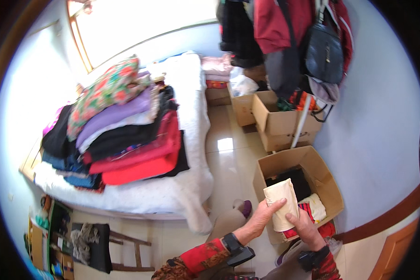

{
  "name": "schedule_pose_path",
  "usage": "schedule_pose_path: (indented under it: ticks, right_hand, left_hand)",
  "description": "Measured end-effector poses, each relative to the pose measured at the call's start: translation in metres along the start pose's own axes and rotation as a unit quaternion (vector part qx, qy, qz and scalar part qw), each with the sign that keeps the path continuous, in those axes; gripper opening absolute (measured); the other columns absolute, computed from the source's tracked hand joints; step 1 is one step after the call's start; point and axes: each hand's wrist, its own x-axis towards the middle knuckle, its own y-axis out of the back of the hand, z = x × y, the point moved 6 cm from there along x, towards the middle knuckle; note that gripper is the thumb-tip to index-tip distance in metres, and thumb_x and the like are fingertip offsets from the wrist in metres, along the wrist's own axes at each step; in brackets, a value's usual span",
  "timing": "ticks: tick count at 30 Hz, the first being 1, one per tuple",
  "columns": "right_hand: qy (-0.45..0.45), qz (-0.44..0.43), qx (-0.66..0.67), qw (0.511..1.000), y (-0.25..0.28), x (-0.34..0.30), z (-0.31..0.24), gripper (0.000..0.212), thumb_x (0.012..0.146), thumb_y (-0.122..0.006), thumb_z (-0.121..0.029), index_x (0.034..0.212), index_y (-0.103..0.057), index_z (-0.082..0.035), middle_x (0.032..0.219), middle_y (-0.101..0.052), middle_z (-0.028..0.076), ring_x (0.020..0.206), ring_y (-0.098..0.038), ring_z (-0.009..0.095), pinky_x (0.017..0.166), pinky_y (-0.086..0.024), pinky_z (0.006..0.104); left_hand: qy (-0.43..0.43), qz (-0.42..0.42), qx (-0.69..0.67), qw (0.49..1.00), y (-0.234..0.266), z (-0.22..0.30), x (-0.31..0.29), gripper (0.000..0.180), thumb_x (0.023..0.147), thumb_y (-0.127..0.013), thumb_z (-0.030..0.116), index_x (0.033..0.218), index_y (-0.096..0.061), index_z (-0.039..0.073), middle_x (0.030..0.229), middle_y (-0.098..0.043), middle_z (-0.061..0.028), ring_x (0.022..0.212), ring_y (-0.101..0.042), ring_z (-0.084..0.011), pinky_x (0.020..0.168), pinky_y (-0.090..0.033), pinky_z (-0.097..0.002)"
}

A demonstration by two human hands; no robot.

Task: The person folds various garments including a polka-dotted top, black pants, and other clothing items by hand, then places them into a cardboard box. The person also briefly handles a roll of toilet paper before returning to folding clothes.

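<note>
Both of my hands hold a cream-coloured rectangular packet (281,191) with rounded edges; its contents cannot be made out. My left hand (258,221) grips its left side, thumb lying across the front. My right hand (308,229) closes on its lower right side, thumb on the front. The packet is above an open cardboard box (321,172) on the floor. Inside that box lie a black cloth (299,179), a white cloth (316,208) and some red fabric. Part of the box's contents is hidden behind the packet and my hands.
To the left, a bed (193,140) carries a tall pile of folded clothes (135,161). A chair (134,252) with grey cloth stands below it. More cardboard boxes (280,130), a white pole (301,122) and hanging coats and bags (284,28) line the right wall.
</note>
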Motion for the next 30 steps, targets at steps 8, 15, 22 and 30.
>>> schedule_pose_path:
  ticks: [8,15,22,30]
  right_hand:
    - [0.046,-0.027,0.176,0.983,-0.062,-0.028,-0.002,0.056,0.093,-0.054,-0.038,0.126,-0.048,0.006,0.102,-0.063,0.019,0.079,-0.068,0.029,0.064,-0.058,0.0391]
    - [0.008,-0.138,0.105,0.985,-0.113,-0.026,-0.002,0.058,0.097,-0.054,-0.044,0.124,-0.051,0.008,0.105,-0.064,0.017,0.085,-0.069,0.026,0.071,-0.059,0.038]
    - [-0.014,-0.167,0.005,0.986,-0.149,-0.023,0.003,0.027,0.098,-0.056,-0.014,0.118,-0.055,0.004,0.1,-0.067,0.015,0.084,-0.069,0.022,0.07,-0.058,0.0322]
    - [-0.057,-0.082,0.034,0.994,-0.136,-0.011,0.02,0.024,0.099,-0.053,-0.017,0.111,-0.058,0.003,0.094,-0.068,0.017,0.077,-0.07,0.024,0.068,-0.059,0.0339]
  left_hand:
    - [-0.012,0.007,0.082,0.997,0.007,0.022,-0.069,0.064,0.09,-0.062,0.051,0.127,-0.046,0.001,0.108,-0.062,-0.0092,0.098,-0.059,-0.0134,0.084,-0.05,-0.0297]
    - [-0.046,-0.039,0.033,0.998,0.044,0.038,-0.123,0.049,0.093,-0.062,0.038,0.122,-0.05,0.0,0.1,-0.063,-0.0071,0.081,-0.064,-0.014,0.064,-0.053,-0.0284]
    - [-0.153,0.18,-0.019,0.971,0.162,0.073,-0.192,0.044,0.095,-0.057,0.035,0.12,-0.055,-0.002,0.105,-0.066,-0.012,0.092,-0.067,-0.0205,0.078,-0.056,-0.0326]
    - [-0.397,0.497,-0.108,0.764,0.324,0.173,-0.351,0.061,0.093,-0.058,0.048,0.127,-0.05,-0.002,0.112,-0.061,-0.0086,0.097,-0.062,-0.0184,0.081,-0.051,-0.0337]
